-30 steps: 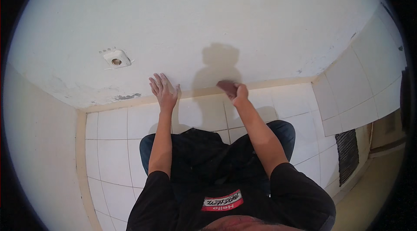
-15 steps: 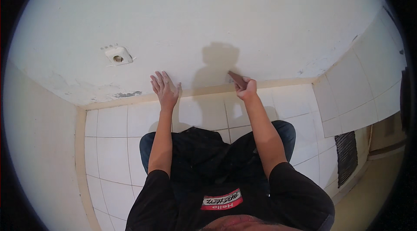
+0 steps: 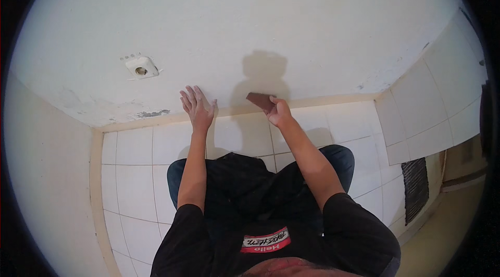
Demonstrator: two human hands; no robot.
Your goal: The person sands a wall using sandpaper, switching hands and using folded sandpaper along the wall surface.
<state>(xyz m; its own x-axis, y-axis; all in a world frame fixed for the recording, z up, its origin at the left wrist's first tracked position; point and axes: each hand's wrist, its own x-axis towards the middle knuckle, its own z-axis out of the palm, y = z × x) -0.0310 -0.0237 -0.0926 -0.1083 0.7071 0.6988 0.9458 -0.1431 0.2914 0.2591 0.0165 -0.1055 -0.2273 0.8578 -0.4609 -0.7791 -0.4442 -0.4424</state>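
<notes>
My left hand (image 3: 197,109) rests against the lower part of the white wall (image 3: 203,27), its fingers spread and dusted white. Between the thumb and fingers of my right hand (image 3: 279,112) is a reddish-brown piece of sandpaper (image 3: 261,101), which looks folded or flat. Its free end points left, close to the wall's foot, inside my shadow. Whether the sandpaper touches the wall I cannot tell. Part of my right fingers is hidden behind it.
A white wall socket (image 3: 141,70) sits left of my hands. Peeling, grey-stained paint (image 3: 152,113) shows low on the wall. A beige skirting strip (image 3: 323,101) borders the white floor tiles (image 3: 134,188). A dark ribbed mat (image 3: 415,191) lies at the right.
My right hand has moved left and slightly down with the sandpaper, which has turned to show more of its flat face. My left hand has stayed in place.
</notes>
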